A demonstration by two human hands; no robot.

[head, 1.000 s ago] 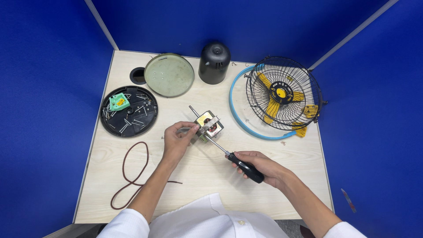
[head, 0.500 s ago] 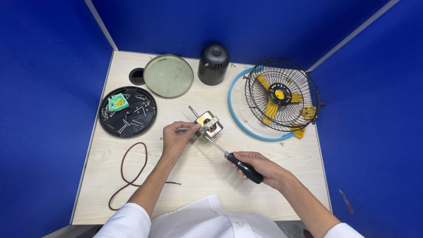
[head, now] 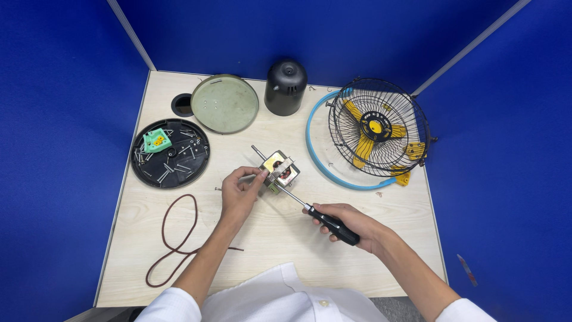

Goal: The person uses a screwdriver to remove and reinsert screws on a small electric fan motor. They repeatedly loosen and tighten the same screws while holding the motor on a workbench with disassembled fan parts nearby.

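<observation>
We've got the small fan motor [head: 280,171] sitting mid-table, left hand [head: 240,194] pinching its side while our right hand [head: 348,225] is wrapped around the screwdriver [head: 322,216], tip at the motor. Looks dense, rigid and a bit slippery, so we'd grab the metal frame, not the windings.

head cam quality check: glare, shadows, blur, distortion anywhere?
Head view: even overhead light, soft short shadows under the left hand and right hand; mild sheen on the black motor cover, no blown glare; small motor and screwdriver sharp; slight wide-angle spread at the table edges.
</observation>
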